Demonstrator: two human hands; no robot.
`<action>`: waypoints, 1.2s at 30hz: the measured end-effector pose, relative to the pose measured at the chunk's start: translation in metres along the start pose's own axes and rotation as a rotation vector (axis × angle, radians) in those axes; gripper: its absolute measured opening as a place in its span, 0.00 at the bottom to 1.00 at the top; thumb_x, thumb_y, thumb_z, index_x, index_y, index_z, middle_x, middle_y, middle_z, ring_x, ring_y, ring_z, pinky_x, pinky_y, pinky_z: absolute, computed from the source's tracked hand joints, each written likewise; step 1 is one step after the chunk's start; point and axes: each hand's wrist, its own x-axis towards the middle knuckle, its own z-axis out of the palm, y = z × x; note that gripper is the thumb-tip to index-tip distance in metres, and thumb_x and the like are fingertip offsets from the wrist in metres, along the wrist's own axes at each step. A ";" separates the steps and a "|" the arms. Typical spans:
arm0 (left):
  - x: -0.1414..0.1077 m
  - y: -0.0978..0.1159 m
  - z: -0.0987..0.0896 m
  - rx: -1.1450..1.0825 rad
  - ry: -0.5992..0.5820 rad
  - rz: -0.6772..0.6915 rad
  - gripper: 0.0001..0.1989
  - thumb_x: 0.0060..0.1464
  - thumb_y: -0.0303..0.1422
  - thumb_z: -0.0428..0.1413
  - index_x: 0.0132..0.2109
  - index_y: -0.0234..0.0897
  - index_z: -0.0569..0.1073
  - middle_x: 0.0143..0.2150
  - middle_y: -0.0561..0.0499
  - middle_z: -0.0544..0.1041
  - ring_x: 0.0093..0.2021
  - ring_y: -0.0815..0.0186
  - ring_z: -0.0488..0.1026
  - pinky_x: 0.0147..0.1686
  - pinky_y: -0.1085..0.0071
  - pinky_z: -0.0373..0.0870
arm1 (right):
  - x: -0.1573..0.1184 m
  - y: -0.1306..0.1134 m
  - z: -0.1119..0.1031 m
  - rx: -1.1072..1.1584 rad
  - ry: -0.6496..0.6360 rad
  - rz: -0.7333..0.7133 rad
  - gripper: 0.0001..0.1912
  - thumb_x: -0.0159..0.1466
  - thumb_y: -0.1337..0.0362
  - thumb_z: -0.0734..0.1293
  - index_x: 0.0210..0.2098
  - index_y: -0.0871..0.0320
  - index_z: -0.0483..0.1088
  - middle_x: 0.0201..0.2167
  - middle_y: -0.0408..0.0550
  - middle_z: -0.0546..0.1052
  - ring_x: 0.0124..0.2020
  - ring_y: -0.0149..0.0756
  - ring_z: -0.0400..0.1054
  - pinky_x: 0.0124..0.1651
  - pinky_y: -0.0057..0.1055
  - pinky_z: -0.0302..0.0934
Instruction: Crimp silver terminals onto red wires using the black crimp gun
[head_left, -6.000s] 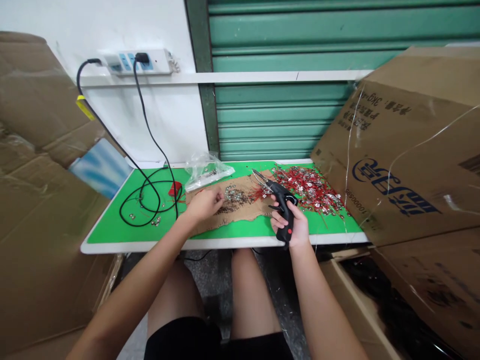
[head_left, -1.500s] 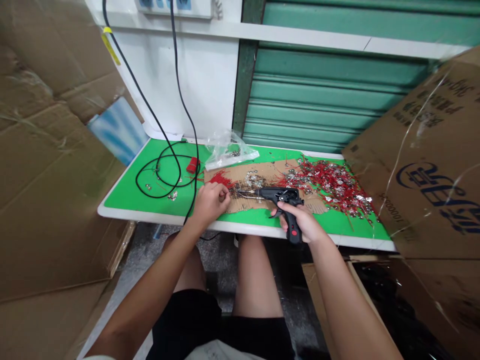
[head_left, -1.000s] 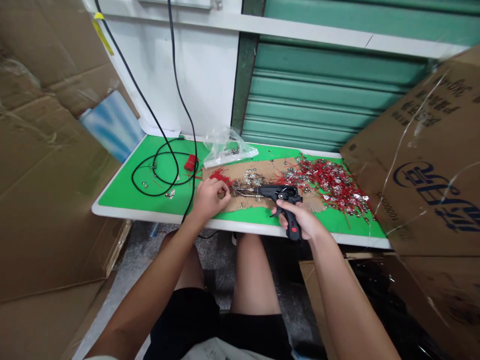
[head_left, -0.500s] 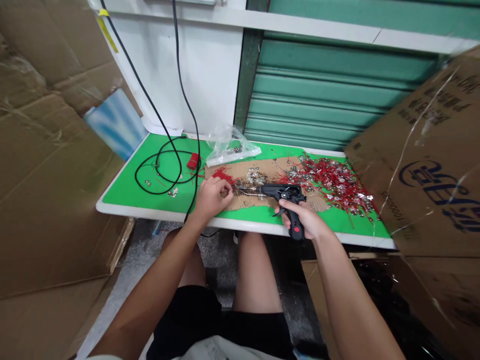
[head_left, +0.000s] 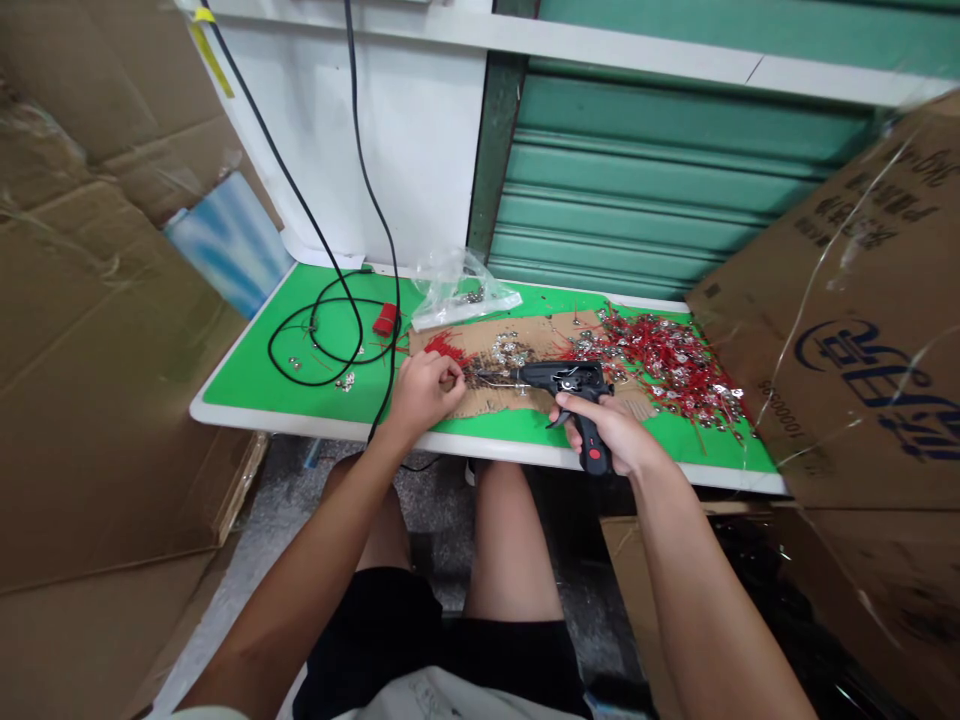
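My right hand [head_left: 604, 430] is wrapped around the handle of a black soldering gun [head_left: 566, 377]. Its thin metal tip points left, over a strip of cardboard [head_left: 480, 403] on the table. Close to that tip, my left hand [head_left: 429, 390] is closed in a pinch; whatever lies between its fingertips is too small to make out. Just behind these fingers is a bunch of red wires [head_left: 446, 346]. Small metal pieces [head_left: 510, 348] lie on the cardboard beyond the gun's tip. To the right spreads a heap of red wires with metal pieces [head_left: 667, 355].
A clear plastic bag [head_left: 465, 292] and a red bundle [head_left: 385, 320] lie toward the back of the green table [head_left: 247, 385]. A black cable [head_left: 311, 215] hangs down and coils at left. Large cardboard boxes [head_left: 862, 330] flank the table; a green shutter [head_left: 637, 170] stands behind.
Both hands stay in nearly the same place. The soldering gun has shifted very slightly, its tip still beside my left fingertips. The whole view has moved a little.
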 end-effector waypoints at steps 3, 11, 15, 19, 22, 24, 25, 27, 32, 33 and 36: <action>0.000 0.000 0.000 -0.002 -0.011 -0.008 0.04 0.57 0.32 0.58 0.33 0.40 0.76 0.30 0.50 0.73 0.38 0.60 0.71 0.40 0.63 0.61 | -0.001 -0.002 0.000 -0.001 -0.001 0.007 0.23 0.51 0.43 0.77 0.28 0.59 0.77 0.11 0.43 0.68 0.12 0.29 0.59 0.15 0.26 0.49; 0.001 0.001 -0.002 0.000 -0.027 -0.028 0.04 0.57 0.32 0.59 0.34 0.39 0.77 0.30 0.50 0.73 0.38 0.59 0.71 0.41 0.62 0.61 | -0.002 -0.004 0.002 -0.012 0.007 0.009 0.25 0.49 0.41 0.77 0.27 0.58 0.75 0.11 0.42 0.68 0.12 0.29 0.58 0.14 0.25 0.48; 0.001 0.001 -0.001 -0.002 -0.014 -0.025 0.04 0.56 0.32 0.59 0.33 0.40 0.77 0.29 0.51 0.73 0.37 0.59 0.71 0.40 0.63 0.61 | -0.003 -0.005 0.003 -0.003 0.012 0.012 0.24 0.49 0.43 0.77 0.25 0.58 0.74 0.10 0.42 0.68 0.12 0.28 0.58 0.14 0.25 0.49; 0.001 0.000 -0.001 -0.007 -0.011 -0.021 0.04 0.56 0.32 0.59 0.33 0.40 0.77 0.29 0.51 0.73 0.37 0.59 0.71 0.39 0.63 0.61 | -0.003 -0.004 0.003 0.010 -0.002 0.013 0.23 0.50 0.44 0.77 0.27 0.59 0.77 0.11 0.43 0.68 0.12 0.29 0.59 0.14 0.25 0.49; 0.001 0.001 -0.001 -0.006 -0.024 -0.025 0.04 0.56 0.32 0.59 0.33 0.40 0.78 0.29 0.50 0.73 0.37 0.59 0.71 0.40 0.63 0.61 | -0.002 0.000 0.002 0.032 -0.008 0.014 0.24 0.51 0.44 0.77 0.30 0.60 0.79 0.11 0.43 0.68 0.12 0.29 0.59 0.14 0.25 0.50; 0.001 0.001 -0.002 -0.008 -0.029 -0.027 0.04 0.57 0.32 0.59 0.34 0.40 0.78 0.29 0.50 0.73 0.37 0.59 0.71 0.40 0.62 0.61 | 0.000 0.002 0.001 0.045 -0.012 0.014 0.23 0.52 0.44 0.77 0.29 0.60 0.78 0.11 0.43 0.68 0.12 0.29 0.59 0.14 0.25 0.50; 0.001 0.001 -0.002 -0.010 -0.030 -0.028 0.04 0.57 0.32 0.59 0.34 0.40 0.78 0.29 0.50 0.73 0.37 0.59 0.71 0.40 0.62 0.61 | 0.000 0.003 0.000 0.049 -0.015 0.012 0.23 0.52 0.44 0.77 0.29 0.60 0.78 0.11 0.43 0.69 0.13 0.29 0.60 0.14 0.25 0.50; 0.001 0.001 -0.002 -0.012 -0.025 -0.029 0.04 0.57 0.32 0.59 0.34 0.40 0.78 0.29 0.51 0.73 0.38 0.59 0.71 0.41 0.62 0.61 | 0.002 0.005 -0.001 0.057 -0.021 0.012 0.22 0.53 0.45 0.77 0.27 0.59 0.77 0.11 0.43 0.69 0.13 0.30 0.60 0.14 0.25 0.50; 0.001 0.001 -0.001 -0.010 -0.020 -0.025 0.04 0.56 0.32 0.60 0.33 0.40 0.78 0.29 0.51 0.73 0.37 0.59 0.71 0.40 0.62 0.61 | 0.006 0.009 -0.003 0.114 -0.061 0.035 0.22 0.54 0.46 0.76 0.31 0.60 0.78 0.11 0.42 0.67 0.12 0.29 0.58 0.15 0.25 0.48; 0.002 0.000 -0.001 -0.010 -0.023 -0.025 0.04 0.56 0.32 0.60 0.33 0.40 0.78 0.29 0.51 0.73 0.37 0.59 0.71 0.40 0.62 0.61 | 0.007 0.009 -0.003 0.126 -0.072 0.037 0.23 0.54 0.45 0.75 0.31 0.61 0.79 0.11 0.42 0.67 0.12 0.28 0.57 0.15 0.25 0.47; 0.002 0.000 -0.001 -0.007 -0.029 -0.026 0.04 0.57 0.32 0.59 0.34 0.40 0.78 0.29 0.50 0.73 0.38 0.59 0.71 0.40 0.62 0.61 | 0.008 0.010 -0.003 0.149 -0.084 0.044 0.23 0.54 0.45 0.75 0.32 0.61 0.79 0.11 0.42 0.67 0.12 0.28 0.56 0.16 0.25 0.47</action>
